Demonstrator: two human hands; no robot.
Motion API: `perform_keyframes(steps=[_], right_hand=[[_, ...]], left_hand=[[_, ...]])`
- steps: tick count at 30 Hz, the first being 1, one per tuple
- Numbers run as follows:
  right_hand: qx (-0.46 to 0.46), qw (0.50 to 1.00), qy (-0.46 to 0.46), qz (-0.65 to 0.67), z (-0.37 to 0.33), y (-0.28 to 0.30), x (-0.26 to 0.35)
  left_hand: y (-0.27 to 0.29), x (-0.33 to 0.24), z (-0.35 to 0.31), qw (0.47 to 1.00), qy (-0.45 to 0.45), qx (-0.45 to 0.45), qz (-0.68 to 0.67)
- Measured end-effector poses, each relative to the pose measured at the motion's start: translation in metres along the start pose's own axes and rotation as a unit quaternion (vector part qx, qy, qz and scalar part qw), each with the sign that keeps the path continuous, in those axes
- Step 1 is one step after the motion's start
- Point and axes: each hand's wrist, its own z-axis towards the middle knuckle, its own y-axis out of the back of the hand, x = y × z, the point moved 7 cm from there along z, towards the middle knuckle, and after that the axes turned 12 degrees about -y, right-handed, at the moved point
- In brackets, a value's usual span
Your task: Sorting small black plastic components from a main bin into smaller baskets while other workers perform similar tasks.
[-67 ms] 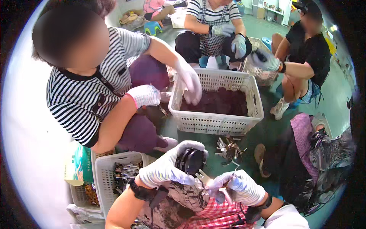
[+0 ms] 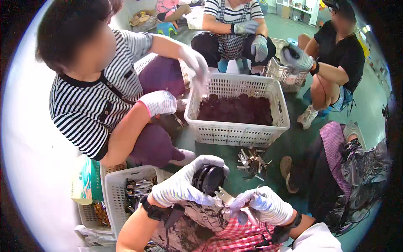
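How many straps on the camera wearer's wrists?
2: one black strap behind the left hand, a second strap behind the right hand. Any under the white sleeve would be hidden.

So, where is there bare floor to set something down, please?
Green floor shows between the metal-parts pile and brown shoe, and between that pile and the left hand. It's crowded around the lower-left metal-parts crate.

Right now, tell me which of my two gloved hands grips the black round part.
Your left hand, curled around the black round part; your right hand pinches the pale forked piece instead.
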Motion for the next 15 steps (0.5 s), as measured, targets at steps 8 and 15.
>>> perform_keyframes(steps=[8, 15], right_hand=[[-0.011, 0.99, -0.096, -0.105, -0.006, 0.007, -0.009], [-0.017, 0.981, -0.112, -0.156, -0.002, 0.0, -0.014]], left_hand=[[-0.015, 0.01, -0.012, 0.993, -0.042, 0.055, 0.098], [-0.029, 0.028, -0.024, 0.993, -0.017, 0.09, 0.079]])
